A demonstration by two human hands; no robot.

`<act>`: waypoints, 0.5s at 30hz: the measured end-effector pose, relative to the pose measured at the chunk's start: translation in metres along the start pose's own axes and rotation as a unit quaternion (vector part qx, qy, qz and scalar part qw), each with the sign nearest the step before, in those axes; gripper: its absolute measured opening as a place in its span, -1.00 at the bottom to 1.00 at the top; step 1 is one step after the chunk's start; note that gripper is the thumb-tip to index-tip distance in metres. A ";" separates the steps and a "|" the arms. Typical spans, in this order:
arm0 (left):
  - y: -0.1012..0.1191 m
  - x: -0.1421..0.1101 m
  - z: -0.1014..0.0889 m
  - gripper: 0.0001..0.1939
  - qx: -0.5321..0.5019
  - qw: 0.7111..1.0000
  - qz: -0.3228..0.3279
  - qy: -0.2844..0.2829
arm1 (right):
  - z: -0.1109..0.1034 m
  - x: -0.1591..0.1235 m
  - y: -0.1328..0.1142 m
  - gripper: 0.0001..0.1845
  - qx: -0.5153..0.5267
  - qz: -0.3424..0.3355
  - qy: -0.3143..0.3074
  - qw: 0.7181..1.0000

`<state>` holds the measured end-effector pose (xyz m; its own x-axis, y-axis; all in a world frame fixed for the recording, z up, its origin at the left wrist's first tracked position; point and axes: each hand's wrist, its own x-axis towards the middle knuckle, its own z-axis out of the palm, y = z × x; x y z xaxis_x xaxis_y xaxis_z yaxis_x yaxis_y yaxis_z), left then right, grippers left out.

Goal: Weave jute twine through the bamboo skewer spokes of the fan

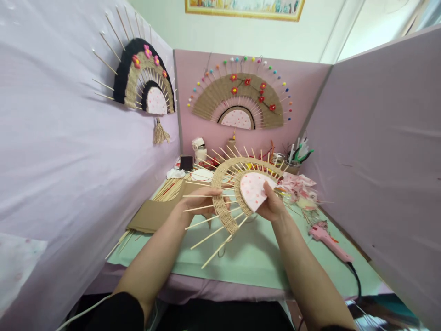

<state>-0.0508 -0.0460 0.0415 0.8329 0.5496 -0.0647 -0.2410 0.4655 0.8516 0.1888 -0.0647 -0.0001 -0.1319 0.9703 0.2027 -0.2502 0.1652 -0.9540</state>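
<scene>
Both hands hold up a half-round woven fan (223, 212) above the table. Thin wooden sticks radiate from it, with tan cord woven across them in two bands. At its centre is a white half-circle (253, 189) with pink spots. My left hand (203, 201) grips the outer woven band on the left, its fingers partly hidden behind the sticks. My right hand (273, 204) pinches the spotted centre, thumb on the front and the other fingers behind. A loose cord (222, 250) hangs below the fan.
A pink glue gun (330, 243) lies at right, its black cable running off the front edge. Brown cardboard (151, 216) and sticks (168, 189) lie at left. Pink cloth scraps (298, 181), pliers (305, 156) and a white bottle (200, 151) stand farther back. Finished fans (237, 99) hang on the partitions.
</scene>
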 end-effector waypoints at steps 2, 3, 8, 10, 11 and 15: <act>0.003 0.003 0.001 -0.57 -0.004 1.000 -0.001 -0.008 | 0.002 0.001 0.002 -0.55 0.030 -0.001 0.023 0.999; 0.003 0.005 0.001 -0.57 -0.015 1.000 0.007 -0.010 | 0.000 0.003 0.001 -0.61 0.045 -0.011 0.040 0.998; -0.012 0.018 -0.005 -0.50 -0.078 0.990 0.117 0.026 | -0.020 0.016 -0.003 -0.76 0.150 -0.101 0.177 0.967; -0.023 0.021 -0.007 -0.52 -0.087 0.983 0.148 0.064 | -0.028 0.020 -0.004 -0.75 0.186 -0.123 0.211 0.952; -0.028 0.022 -0.007 -0.54 -0.083 0.980 0.161 0.079 | -0.032 0.021 -0.004 -0.75 0.203 -0.127 0.221 0.945; -0.040 0.023 -0.002 -0.63 -0.055 0.977 0.178 0.108 | -0.039 0.020 0.001 -0.75 0.264 -0.131 0.240 0.925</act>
<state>-0.0231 -0.0504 0.0045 0.5645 0.8186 0.1063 -0.5577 0.2832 0.7803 0.2231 -0.0383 -0.0053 0.4088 0.8966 0.1701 -0.6636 0.4200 -0.6191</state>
